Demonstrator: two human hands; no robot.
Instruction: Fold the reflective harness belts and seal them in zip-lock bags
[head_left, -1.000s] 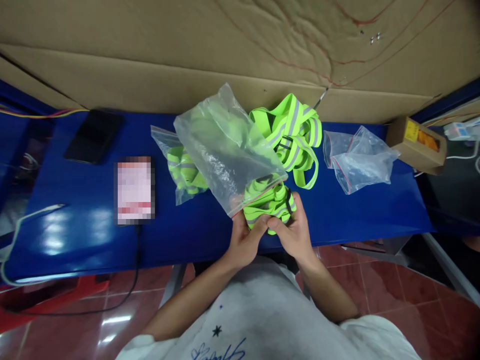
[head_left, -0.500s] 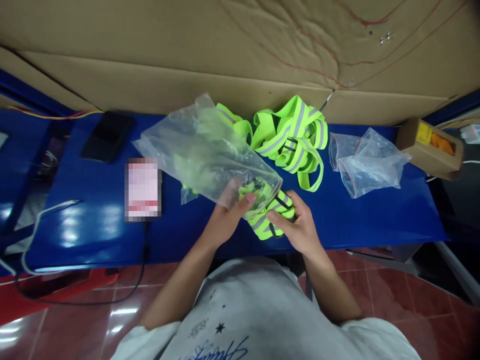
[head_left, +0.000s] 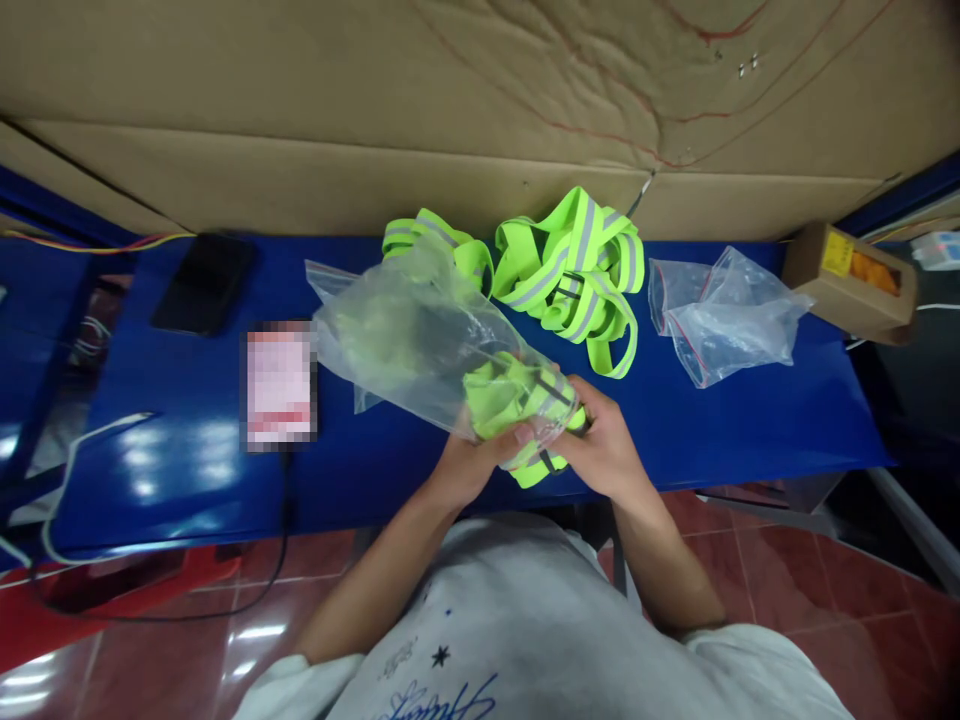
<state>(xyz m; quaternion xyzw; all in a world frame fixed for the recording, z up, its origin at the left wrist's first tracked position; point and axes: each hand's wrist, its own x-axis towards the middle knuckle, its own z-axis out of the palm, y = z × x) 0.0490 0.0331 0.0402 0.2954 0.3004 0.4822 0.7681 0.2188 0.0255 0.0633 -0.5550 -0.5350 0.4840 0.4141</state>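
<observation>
My left hand (head_left: 472, 462) grips the open mouth of a clear plastic bag (head_left: 405, 335) that lies tilted over the blue table (head_left: 187, 470). My right hand (head_left: 607, 450) is closed on a folded neon-green reflective strap bundle (head_left: 517, 400), which sits partly inside the bag's mouth, its lower end sticking out. Both hands meet at the table's front edge.
A loose pile of green reflective straps (head_left: 574, 265) and another bundle (head_left: 435, 240) lie behind the bag. Empty zip bags (head_left: 720, 315) rest at the right, near a small cardboard box (head_left: 851, 275). A black phone (head_left: 202, 283), a blurred card (head_left: 280, 385) and cables are at the left. Cardboard sheets (head_left: 450, 100) stand behind.
The bag has tipped down from upright toward the left. The strap bundle has gone from below the bag's mouth to partly inside it, and my left hand moved back to the mouth.
</observation>
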